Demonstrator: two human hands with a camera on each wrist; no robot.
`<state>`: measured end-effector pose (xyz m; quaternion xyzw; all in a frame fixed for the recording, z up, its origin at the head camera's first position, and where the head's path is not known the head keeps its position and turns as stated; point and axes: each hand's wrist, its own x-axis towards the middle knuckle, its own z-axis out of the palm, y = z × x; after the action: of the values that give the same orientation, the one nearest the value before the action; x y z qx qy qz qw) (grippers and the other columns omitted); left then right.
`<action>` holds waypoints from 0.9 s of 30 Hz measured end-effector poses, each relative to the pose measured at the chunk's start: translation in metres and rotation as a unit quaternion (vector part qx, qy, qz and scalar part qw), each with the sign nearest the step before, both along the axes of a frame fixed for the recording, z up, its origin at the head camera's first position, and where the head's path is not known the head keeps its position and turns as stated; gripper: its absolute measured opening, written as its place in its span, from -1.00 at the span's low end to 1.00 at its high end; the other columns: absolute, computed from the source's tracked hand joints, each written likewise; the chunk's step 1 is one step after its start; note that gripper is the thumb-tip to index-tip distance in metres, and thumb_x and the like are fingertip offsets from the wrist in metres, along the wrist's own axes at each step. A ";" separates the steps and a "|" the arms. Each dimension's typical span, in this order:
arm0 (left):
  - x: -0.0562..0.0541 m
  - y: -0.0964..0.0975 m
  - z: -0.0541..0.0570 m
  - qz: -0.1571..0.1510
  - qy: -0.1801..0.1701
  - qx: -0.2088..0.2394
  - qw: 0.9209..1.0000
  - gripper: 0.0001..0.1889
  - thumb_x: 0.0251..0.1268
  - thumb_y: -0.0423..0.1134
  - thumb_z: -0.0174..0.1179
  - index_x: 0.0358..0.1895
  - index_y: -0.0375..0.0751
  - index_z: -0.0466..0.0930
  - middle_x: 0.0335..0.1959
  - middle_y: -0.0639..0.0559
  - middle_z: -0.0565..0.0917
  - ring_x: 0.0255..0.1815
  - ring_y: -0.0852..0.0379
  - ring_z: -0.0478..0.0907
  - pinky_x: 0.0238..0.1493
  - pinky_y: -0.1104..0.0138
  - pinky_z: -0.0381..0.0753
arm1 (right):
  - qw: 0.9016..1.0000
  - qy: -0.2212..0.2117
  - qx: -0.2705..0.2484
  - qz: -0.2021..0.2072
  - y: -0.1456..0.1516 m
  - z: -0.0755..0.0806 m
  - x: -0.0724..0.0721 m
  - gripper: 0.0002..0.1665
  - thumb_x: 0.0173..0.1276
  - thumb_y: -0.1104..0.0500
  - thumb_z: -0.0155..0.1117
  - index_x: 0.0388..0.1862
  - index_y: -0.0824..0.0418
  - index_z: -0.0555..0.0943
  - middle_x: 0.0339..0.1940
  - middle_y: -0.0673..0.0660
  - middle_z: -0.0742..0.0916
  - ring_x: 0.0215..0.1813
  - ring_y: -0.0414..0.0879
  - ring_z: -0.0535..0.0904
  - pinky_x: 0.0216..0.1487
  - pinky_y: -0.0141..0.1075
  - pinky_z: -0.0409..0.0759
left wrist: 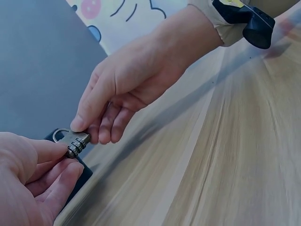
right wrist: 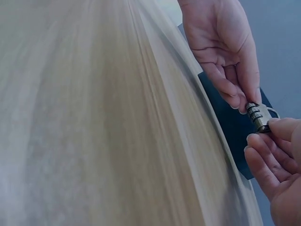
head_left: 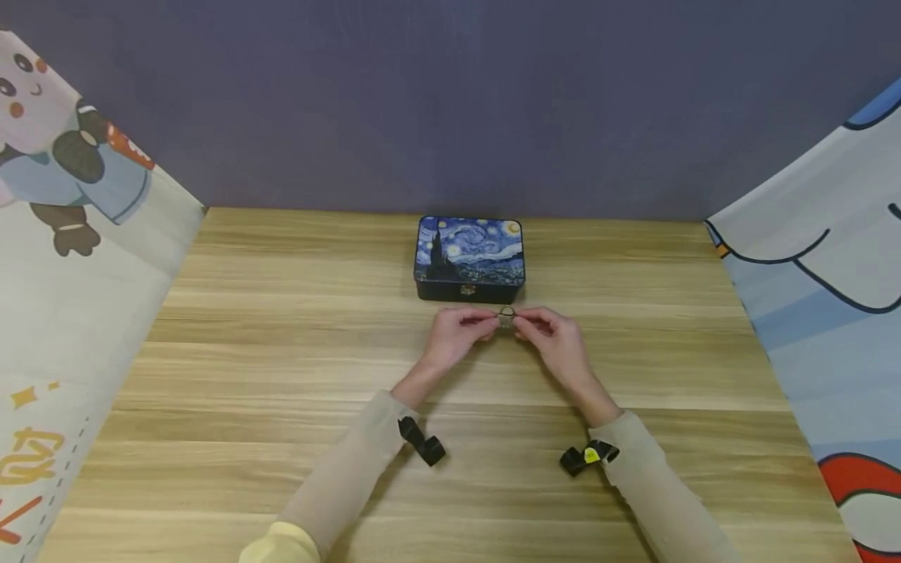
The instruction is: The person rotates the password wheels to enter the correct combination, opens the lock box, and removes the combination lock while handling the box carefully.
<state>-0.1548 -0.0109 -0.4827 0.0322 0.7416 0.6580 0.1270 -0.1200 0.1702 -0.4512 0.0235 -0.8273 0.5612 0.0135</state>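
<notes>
A small metal combination padlock [head_left: 506, 321] is held between both hands, just in front of a tin box. Its number dials show in the left wrist view, and its curved shackle points toward the box; whether the shackle is locked I cannot tell. My left hand [head_left: 454, 335] pinches one end of the padlock body between thumb and fingers. From the other side, my right hand [head_left: 559, 344] grips the opposite end with thumb and fingertips. The tin box [head_left: 469, 249], dark with a swirling blue night-sky picture on its lid, stands closed with a metal clasp [head_left: 468, 290] on its front.
Everything stands on a wood-grain table [head_left: 281, 352]. A dark grey-blue wall [head_left: 450, 102] rises behind the box. Cartoon-printed panels flank the table at left [head_left: 91, 297] and right [head_left: 809, 274]. Black straps with small camera units sit on both wrists.
</notes>
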 end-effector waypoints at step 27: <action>-0.004 0.033 -0.006 0.012 -0.034 0.025 0.999 -0.81 0.31 -0.36 0.42 -0.08 -0.36 0.79 -0.18 -0.20 0.82 -0.32 0.10 0.79 -0.20 0.37 0.79 | 0.999 -0.010 -0.026 -0.035 0.038 -0.038 -0.008 -0.73 0.50 0.30 0.31 0.02 0.51 0.68 -0.08 0.46 0.77 -0.26 -0.17 0.78 -0.14 -0.42 0.76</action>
<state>-0.1585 0.0219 -0.4884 0.0037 0.7207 0.6783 0.1433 -0.1279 0.2079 -0.4897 -0.0114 -0.8127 0.5820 0.0259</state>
